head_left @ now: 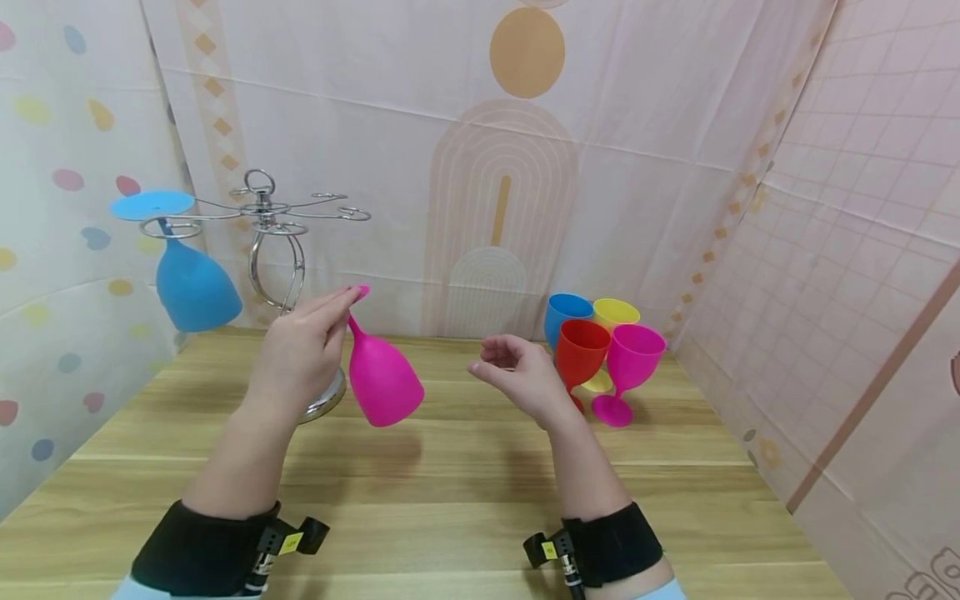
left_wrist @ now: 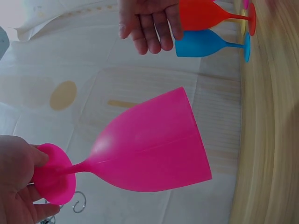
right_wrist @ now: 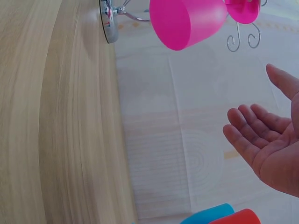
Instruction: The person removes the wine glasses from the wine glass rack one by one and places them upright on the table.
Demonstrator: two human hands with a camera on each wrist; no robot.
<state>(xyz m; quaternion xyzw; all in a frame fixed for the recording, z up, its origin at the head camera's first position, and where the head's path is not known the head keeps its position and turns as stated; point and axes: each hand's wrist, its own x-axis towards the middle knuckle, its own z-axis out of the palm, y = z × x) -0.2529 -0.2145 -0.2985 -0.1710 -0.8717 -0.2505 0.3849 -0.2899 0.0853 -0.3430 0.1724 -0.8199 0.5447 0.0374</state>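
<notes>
In the head view my left hand [head_left: 297, 350] grips a pink plastic goblet [head_left: 385, 382] by its foot. The bowl hangs mouth down, tilted, above the table. Fingers and thumb wrap the edge of the round foot in the left wrist view, with the stem [left_wrist: 80, 167] left free. To the right, my right hand [head_left: 527, 377] is held in the air, palm turned inward, fingers loosely bent around nothing. A chrome goblet rack [head_left: 264, 218] stands behind the left hand, which hides part of its post. From its left arm hangs an upside-down blue goblet [head_left: 197, 287].
At the back right several goblets stand upright close together: a blue one [head_left: 564, 310], a yellow one [head_left: 617, 312], a red one [head_left: 582, 348] and a pink one [head_left: 634, 357]. The wooden table [head_left: 450, 500] meets a printed cloth backdrop [head_left: 390, 167] behind.
</notes>
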